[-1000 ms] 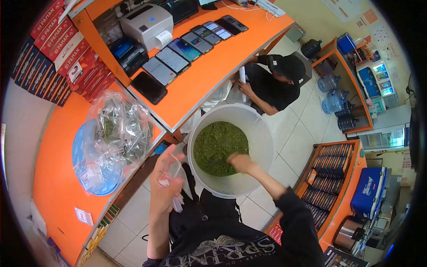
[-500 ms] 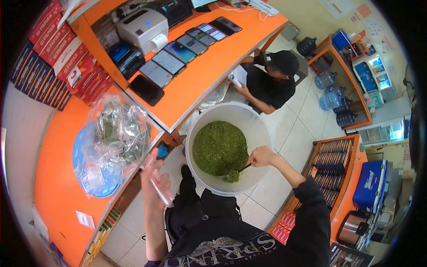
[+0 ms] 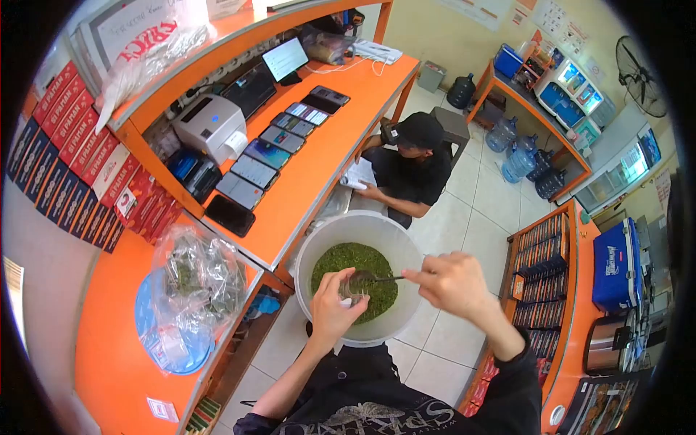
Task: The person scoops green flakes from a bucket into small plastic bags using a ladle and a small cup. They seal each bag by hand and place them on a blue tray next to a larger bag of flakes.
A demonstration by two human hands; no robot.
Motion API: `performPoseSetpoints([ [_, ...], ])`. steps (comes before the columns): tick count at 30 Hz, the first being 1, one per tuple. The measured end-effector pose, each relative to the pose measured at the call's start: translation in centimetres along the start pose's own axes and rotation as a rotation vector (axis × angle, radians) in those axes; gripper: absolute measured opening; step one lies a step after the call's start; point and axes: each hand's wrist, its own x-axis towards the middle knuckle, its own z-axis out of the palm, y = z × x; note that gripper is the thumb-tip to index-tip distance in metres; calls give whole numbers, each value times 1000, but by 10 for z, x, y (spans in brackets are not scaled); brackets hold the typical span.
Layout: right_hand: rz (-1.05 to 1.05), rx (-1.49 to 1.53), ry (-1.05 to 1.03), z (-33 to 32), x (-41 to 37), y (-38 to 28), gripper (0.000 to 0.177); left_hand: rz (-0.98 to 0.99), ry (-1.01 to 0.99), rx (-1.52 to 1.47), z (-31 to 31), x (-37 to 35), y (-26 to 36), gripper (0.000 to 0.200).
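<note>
A white tub (image 3: 412, 272) stands below me with chopped green leaves (image 3: 341, 259) inside. Over it, my left hand (image 3: 335, 308) is closed on a small clear plastic bag (image 3: 355, 288). My right hand (image 3: 455, 285), at the tub's right side, grips the handle of a dark spoon (image 3: 377, 278). The spoon's bowl is at the bag's opening, between my left fingers. How much it carries is hard to make out.
A person (image 3: 413, 167) in a black cap sits beyond the tub, holding papers. Phones (image 3: 254, 169) and a printer (image 3: 210, 127) stand on the orange counter. A blue tray (image 3: 177, 348) with plastic bags lies left. A shelf (image 3: 533, 283) is at right.
My left hand has moved right with the bag, over the tub. My right hand has lifted the spoon out of the leaves to the bag. The view has shifted.
</note>
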Motion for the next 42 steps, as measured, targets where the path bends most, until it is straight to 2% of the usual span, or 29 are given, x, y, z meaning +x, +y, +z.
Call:
performPoseSetpoints([
  [2, 15, 1, 26, 17, -11, -10, 31, -9, -15, -30, 4, 4, -8, 56],
  [5, 88, 18, 171, 34, -23, -24, 34, -24, -24, -107, 7, 9, -19, 56],
  [6, 146, 79, 202, 37, -28, -29, 41, -14, -16, -137, 7, 9, -24, 57],
  [9, 430, 186, 455, 76, -62, -42, 47, 22, 36, -170, 2, 11, -16, 58],
  [11, 794, 283, 348, 129, -106, -53, 49, -3, 47, -217, -1, 5, -20, 59],
  [13, 878, 316, 66, 166, -146, -66, 48, -54, 49, -327, 6, 6, -36, 60],
  [14, 912, 324, -71, 163, -140, -64, 49, -50, 40, -364, 6, 14, -32, 62],
  [16, 840, 448, 339, 145, -102, -71, 44, -94, -4, -430, 2, 4, -17, 65],
  [18, 787, 671, 561, 103, -31, -88, 38, -204, -95, -436, 1, -6, 15, 65],
  [19, 747, 894, 618, 105, -16, -90, 33, -244, -136, -445, 4, -6, 31, 66],
  [21, 631, 1343, 735, 115, 4, -91, 23, -144, -81, -520, -1, -12, 44, 65],
  [23, 658, 1511, 642, 109, 3, -89, 19, -62, -59, -480, -23, -9, 49, 67],
  [24, 667, 1597, 581, 105, 4, -90, 16, -154, -57, -653, -20, -12, 29, 46],
  [27, 828, 1930, 433, 93, 12, -98, 10, -331, -31, -611, -48, -15, 35, 23],
  [28, 791, 1919, 465, 94, 17, -104, 9, -332, 70, -634, -50, -18, 35, 16],
  [31, 771, 1807, 502, 93, 32, -121, 10, -291, 274, -626, -59, -30, 37, 15],
  [32, 728, 1809, 455, 92, 37, -124, 10, -263, 335, -564, -63, -35, 33, 14],
  [35, 465, 1663, 57, 77, 66, -126, 11, -204, 472, -568, -88, -44, 21, 15],
  [36, 280, 1536, -40, 84, 76, -128, 14, -176, 392, -521, -101, -52, 14, 13],
  [37, 174, 1472, -186, 70, 92, -138, 16, -189, 505, -539, -110, -58, 15, 14],
  [39, -121, 1194, -165, 40, 127, -162, 12, -213, 713, -583, -121, -71, 21, 16],
  [40, -149, 1162, -88, 46, 146, -174, 14, -196, 814, -510, -132, -80, 8, 25],
  [42, -144, 1181, 50, 58, 193, -205, 20, -134, 1130, -884, -154, -85, -5, 32],
])
